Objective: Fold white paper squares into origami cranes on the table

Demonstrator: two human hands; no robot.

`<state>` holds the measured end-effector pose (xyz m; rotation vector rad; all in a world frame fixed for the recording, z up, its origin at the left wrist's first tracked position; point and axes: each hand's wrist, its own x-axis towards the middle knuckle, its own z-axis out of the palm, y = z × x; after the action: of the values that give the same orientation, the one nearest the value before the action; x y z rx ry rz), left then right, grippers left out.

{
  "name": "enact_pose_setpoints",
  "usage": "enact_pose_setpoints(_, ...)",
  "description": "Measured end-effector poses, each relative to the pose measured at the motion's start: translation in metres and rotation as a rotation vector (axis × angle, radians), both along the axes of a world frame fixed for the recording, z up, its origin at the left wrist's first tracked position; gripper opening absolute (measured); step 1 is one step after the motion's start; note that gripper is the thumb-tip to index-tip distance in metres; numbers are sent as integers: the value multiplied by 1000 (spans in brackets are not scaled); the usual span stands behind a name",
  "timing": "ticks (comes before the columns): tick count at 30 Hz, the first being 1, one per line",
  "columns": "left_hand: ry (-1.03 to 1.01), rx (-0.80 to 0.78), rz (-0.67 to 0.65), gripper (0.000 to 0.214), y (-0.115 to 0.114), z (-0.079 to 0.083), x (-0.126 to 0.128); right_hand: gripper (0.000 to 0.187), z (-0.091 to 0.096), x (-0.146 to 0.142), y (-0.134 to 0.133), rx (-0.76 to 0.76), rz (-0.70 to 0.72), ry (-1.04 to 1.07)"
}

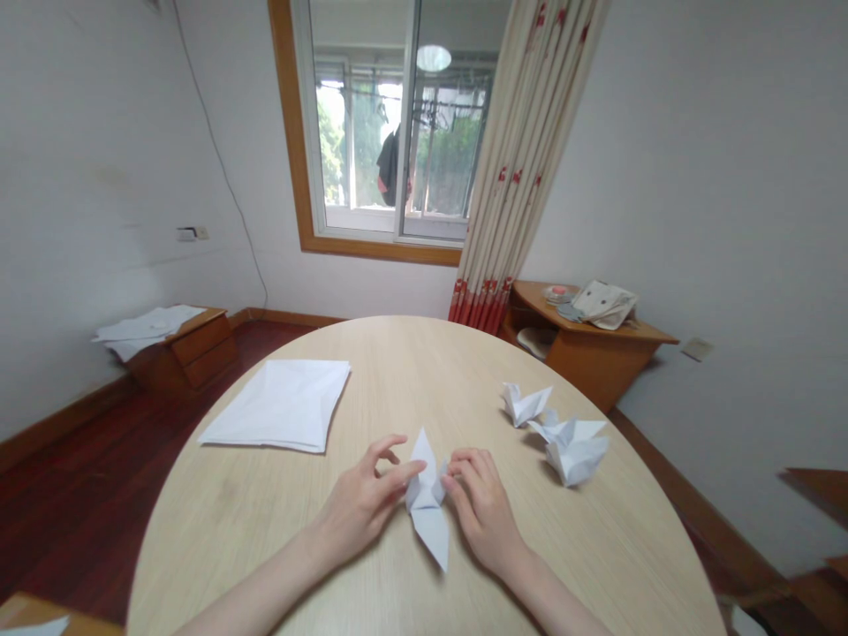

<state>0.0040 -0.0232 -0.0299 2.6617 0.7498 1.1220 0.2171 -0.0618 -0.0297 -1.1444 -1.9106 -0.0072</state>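
A half-folded white paper piece [427, 502], long and pointed at both ends, lies on the round wooden table [278, 512] in front of me. My left hand [366, 503] pinches its left side with thumb and forefinger, the other fingers curled above. My right hand [482, 510] pinches its right side with the fingertips. Both hands rest on the tabletop. A stack of flat white sheets [282, 404] lies to the far left. Two finished folded paper figures sit to the right, a small one [525, 404] and a larger one [573, 449].
A low wooden cabinet [185, 349] with papers on top stands by the left wall. A corner shelf [589, 340] with a bag and small items stands at the right, beside a curtain [523, 168] and a window [397, 132]. Dark wooden floor surrounds the table.
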Motion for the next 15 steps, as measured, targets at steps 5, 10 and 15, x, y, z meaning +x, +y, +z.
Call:
enact_pose_setpoints(5, 3, 58, 68, 32, -1, 3, -1, 15, 0, -1, 0, 6, -7, 9)
enact_pose_setpoints(10, -19, 61, 83, 20, -1, 2, 0, 15, -1, -2, 0, 11, -20, 21)
enact_pose_setpoints(15, 4, 21, 87, 14, -1, 1, 0, 15, 0, -3, 0, 11, -31, 23)
